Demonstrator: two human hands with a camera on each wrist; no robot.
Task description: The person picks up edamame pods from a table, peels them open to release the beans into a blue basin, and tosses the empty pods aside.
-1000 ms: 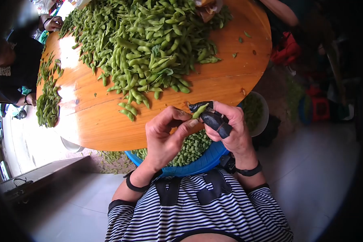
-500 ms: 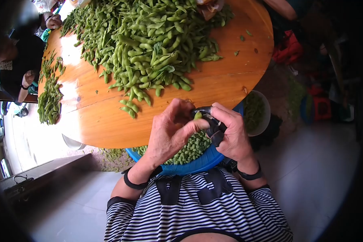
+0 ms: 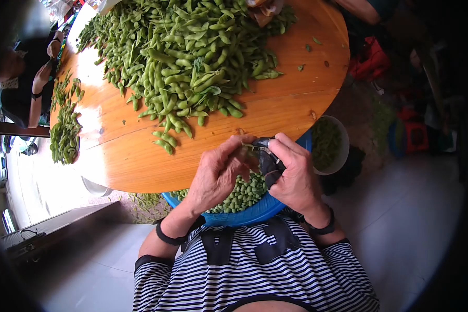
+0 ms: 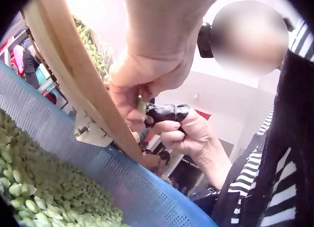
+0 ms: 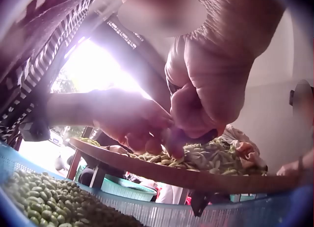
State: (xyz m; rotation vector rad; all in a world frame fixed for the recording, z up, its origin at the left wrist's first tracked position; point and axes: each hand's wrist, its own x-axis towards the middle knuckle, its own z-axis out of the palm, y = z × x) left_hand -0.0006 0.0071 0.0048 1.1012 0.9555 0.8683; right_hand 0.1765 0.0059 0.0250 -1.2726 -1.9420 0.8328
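Note:
Over the near table edge my two hands meet. In the left wrist view my left hand [image 4: 152,65] pinches a green soybean pod [image 4: 142,105] between its fingertips. My right hand [image 3: 297,177] is curled, its thumb and a finger wrapped in black covers [image 3: 269,165], and the covered tips grip at the pod's end. In the head view the fingers mostly hide the pod. Below the hands a blue basket [image 3: 255,214] holds a heap of shelled green beans [image 3: 242,195]. A big pile of soybean pods [image 3: 192,67] lies on the wooden table [image 3: 275,114].
A smaller row of pods [image 3: 66,132] lies along the table's left edge, near another person's hands [image 3: 42,78]. Right of the basket stands a white bucket [image 3: 343,148] with green pieces inside. Another person's arm [image 3: 360,9] reaches in at the upper right.
The pod, plainly visible between the hands a second ago, is now mostly hidden by the fingers. My left hand has moved slightly right and its thumb has drawn back. The other person's hands have shifted.

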